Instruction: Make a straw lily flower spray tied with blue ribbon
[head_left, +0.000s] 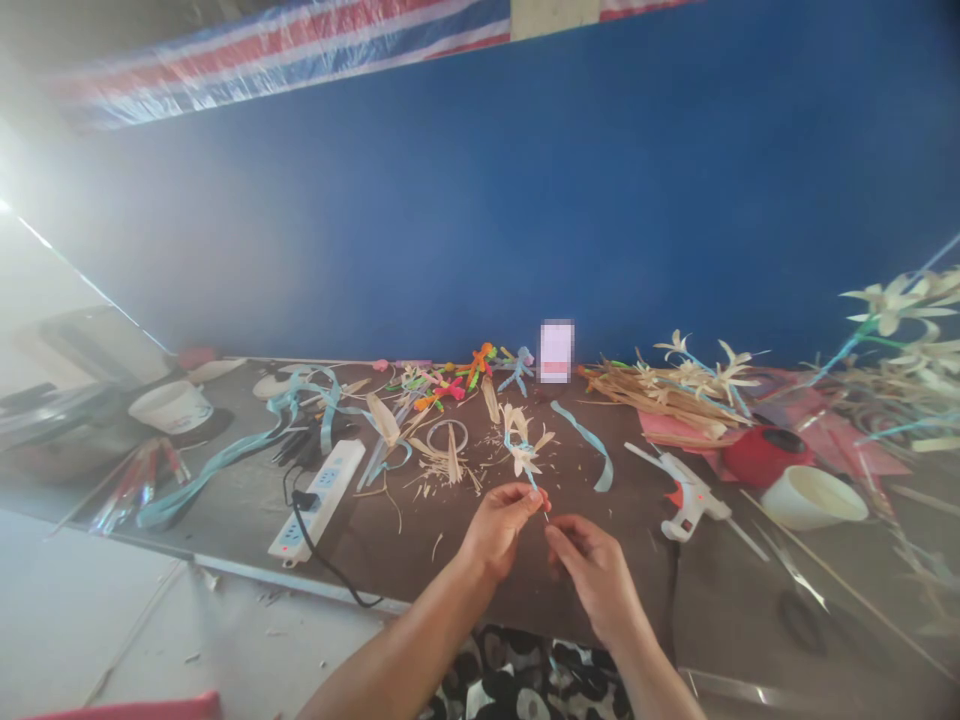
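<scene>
My left hand point(501, 528) is closed on the blue-wrapped stem of a pale husk flower point(525, 452), just below its petals. The flower points away from me over the dark table point(465, 560). Close on the right, my right hand point(589, 562) pinches the thin lower end of the same stem, its thumb and forefinger together. A short pale length of stem shows between the two hands. Beyond the flower lie husk scraps point(452, 465), and a loose light blue ribbon point(592, 445) curves to its right.
A white power strip point(319, 505) with a black cable lies left. On the right are a glue gun point(691, 500), scissors point(799, 575), a white cup point(814, 497) and a red round object point(757, 455). Finished husk flowers point(896, 300) stand far right. Colourful small figures point(480, 367) lie by the blue wall point(450, 220).
</scene>
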